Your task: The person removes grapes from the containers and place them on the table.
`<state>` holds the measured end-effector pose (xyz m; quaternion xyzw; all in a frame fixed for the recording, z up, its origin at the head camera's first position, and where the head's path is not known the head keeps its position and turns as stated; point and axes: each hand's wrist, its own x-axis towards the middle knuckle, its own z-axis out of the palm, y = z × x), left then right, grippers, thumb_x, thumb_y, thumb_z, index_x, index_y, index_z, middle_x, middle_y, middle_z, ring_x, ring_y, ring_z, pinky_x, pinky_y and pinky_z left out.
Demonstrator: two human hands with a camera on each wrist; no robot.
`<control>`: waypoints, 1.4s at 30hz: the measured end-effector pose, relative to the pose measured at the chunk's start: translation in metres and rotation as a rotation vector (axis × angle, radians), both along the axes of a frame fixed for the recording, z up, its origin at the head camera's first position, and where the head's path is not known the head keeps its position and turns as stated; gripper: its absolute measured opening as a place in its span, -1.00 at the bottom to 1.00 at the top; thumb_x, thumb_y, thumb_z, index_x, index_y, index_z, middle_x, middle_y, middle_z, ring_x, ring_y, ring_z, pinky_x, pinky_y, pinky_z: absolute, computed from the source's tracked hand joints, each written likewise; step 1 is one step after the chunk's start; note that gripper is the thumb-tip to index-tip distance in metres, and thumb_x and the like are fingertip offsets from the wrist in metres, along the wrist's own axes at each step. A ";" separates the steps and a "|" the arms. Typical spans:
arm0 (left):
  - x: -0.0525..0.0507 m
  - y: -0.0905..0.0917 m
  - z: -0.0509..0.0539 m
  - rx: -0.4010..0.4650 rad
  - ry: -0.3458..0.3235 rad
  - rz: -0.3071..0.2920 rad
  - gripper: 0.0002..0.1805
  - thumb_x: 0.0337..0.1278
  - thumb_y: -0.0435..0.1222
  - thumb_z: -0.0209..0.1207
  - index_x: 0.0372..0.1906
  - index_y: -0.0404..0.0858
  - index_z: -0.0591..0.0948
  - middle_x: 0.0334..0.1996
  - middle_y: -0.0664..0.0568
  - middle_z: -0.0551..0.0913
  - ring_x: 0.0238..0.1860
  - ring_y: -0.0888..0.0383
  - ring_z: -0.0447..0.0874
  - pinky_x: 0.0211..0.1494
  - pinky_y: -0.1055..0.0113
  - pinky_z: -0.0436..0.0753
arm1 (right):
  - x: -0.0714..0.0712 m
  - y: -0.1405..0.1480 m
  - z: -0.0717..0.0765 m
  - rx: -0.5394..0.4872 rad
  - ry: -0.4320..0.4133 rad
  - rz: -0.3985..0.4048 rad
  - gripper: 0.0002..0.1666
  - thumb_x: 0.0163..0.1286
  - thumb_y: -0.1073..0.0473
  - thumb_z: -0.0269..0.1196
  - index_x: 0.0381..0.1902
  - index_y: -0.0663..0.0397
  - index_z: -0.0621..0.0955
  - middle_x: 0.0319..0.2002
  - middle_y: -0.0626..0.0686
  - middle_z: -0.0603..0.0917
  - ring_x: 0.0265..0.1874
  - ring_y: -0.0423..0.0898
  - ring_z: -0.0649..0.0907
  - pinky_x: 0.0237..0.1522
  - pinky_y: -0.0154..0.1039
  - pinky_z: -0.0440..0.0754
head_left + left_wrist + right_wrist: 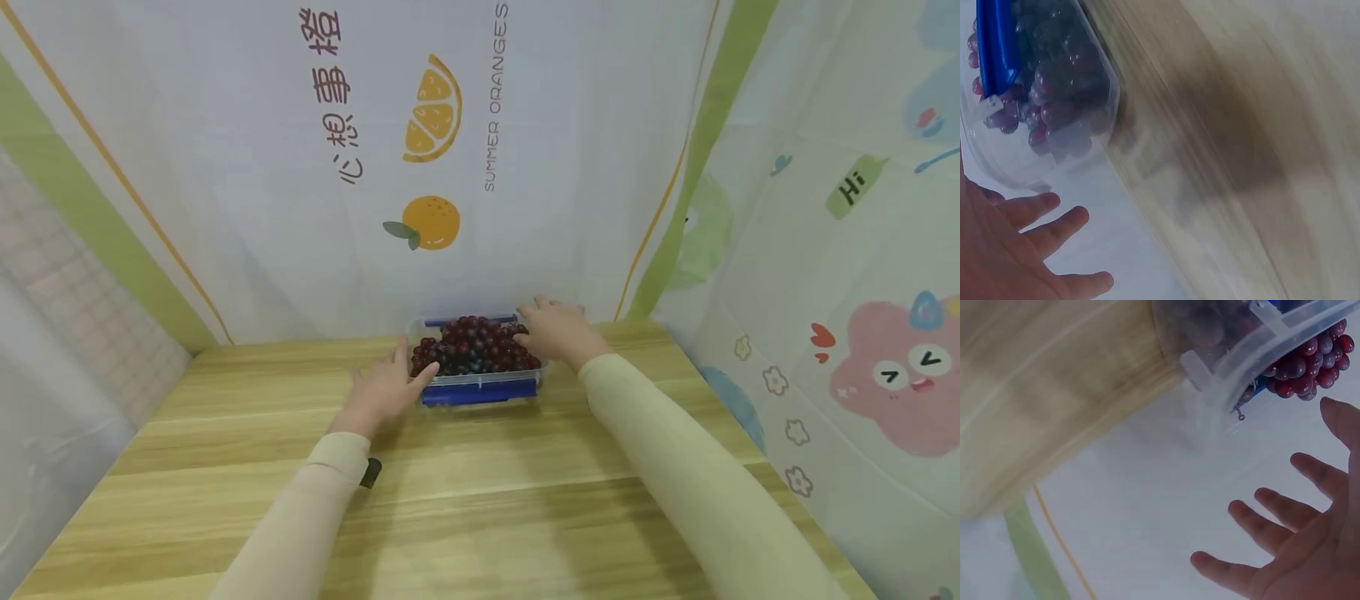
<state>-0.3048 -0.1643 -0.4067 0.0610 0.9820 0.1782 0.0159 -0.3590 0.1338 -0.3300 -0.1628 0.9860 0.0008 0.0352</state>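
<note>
A transparent plastic container (480,380) with blue side clips stands at the far edge of the wooden table. Dark red grapes (480,346) fill it and heap above its rim. My left hand (381,390) is at its left end, fingers extended, thumb at the near left corner; whether it touches the wall I cannot tell. In the left wrist view, spread fingers (1054,231) appear beside the container's rounded corner. Over by the right end is my right hand (558,332), its fingers straight and spread. The right wrist view shows a gap between those fingertips (1244,509) and the container.
A white curtain printed with oranges (431,223) hangs right behind the container. The wooden table (480,500) extends toward me. Another printed curtain (825,250) borders the right side. A small black object (371,472) shows at my left wrist.
</note>
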 end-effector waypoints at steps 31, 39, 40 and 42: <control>0.000 0.019 0.000 -0.197 -0.031 0.041 0.56 -0.02 0.80 -0.46 0.73 -0.41 -0.10 0.69 -0.32 0.13 0.36 -0.43 0.61 0.48 -0.66 0.14 | -0.014 -0.091 -0.014 0.066 -0.223 0.187 -0.02 0.66 -0.05 0.21 0.78 -0.35 -0.06 0.76 0.12 0.01 0.70 0.19 0.21 0.59 0.28 0.35; 0.002 0.020 0.004 -0.200 -0.043 0.056 0.52 0.05 0.77 -0.42 0.73 -0.41 -0.11 0.69 -0.32 0.15 0.34 -0.46 0.62 0.46 -0.67 0.16 | -0.014 -0.094 -0.017 0.118 -0.145 0.183 -0.18 0.69 -0.08 0.15 0.75 -0.21 0.12 0.75 0.14 0.06 0.71 0.29 0.13 0.62 0.30 0.27; 0.002 0.020 0.005 -0.202 -0.043 0.057 0.51 0.08 0.76 -0.40 0.73 -0.41 -0.10 0.68 -0.32 0.16 0.34 -0.47 0.61 0.46 -0.67 0.17 | -0.014 -0.094 -0.017 0.128 -0.135 0.179 -0.20 0.70 -0.10 0.14 0.74 -0.20 0.15 0.75 0.14 0.08 0.71 0.29 0.14 0.62 0.29 0.28; 0.002 0.021 0.006 -0.213 -0.044 0.053 0.49 0.10 0.75 -0.39 0.73 -0.41 -0.10 0.67 -0.33 0.19 0.33 -0.49 0.61 0.45 -0.67 0.20 | -0.014 -0.092 -0.017 0.130 -0.127 0.173 -0.21 0.69 -0.11 0.16 0.73 -0.18 0.19 0.73 0.15 0.12 0.69 0.30 0.17 0.61 0.29 0.31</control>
